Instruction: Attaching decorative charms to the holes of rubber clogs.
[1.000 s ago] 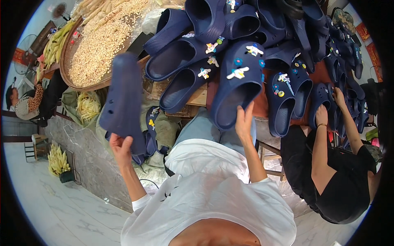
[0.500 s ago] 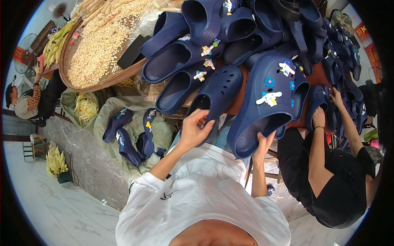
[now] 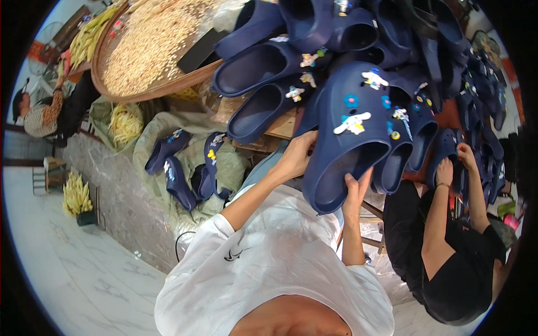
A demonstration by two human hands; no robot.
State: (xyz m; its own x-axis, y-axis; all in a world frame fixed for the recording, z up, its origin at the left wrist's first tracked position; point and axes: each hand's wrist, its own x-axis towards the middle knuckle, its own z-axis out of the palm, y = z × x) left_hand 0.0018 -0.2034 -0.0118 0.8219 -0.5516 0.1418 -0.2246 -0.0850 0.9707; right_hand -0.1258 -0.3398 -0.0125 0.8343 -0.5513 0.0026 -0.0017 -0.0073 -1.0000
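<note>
A navy clog (image 3: 364,103) with white character charms and blue flower charms is held up in front of me, heel toward me. My right hand (image 3: 356,193) grips its heel edge, with the thumb inside the opening. A second navy clog (image 3: 307,120) is mostly hidden behind it; only a strip of its left side shows. My left hand (image 3: 298,155) is closed at the hidden clog's heel end, its fingertips out of sight behind the decorated clog. More clogs with charms (image 3: 400,159) lie just right of the held one.
Navy clogs (image 3: 255,67) are heaped across the table. A round tray of corn kernels (image 3: 145,50) stands left, with a black box (image 3: 199,51) on its rim. Several clogs (image 3: 179,182) lie on a sack below. At right, another person's hands (image 3: 445,171) handle a clog.
My left hand has moved right and up, bringing the plain clog behind the decorated one. The decorated clog has shifted slightly left in my right hand. The view has turned a little.
</note>
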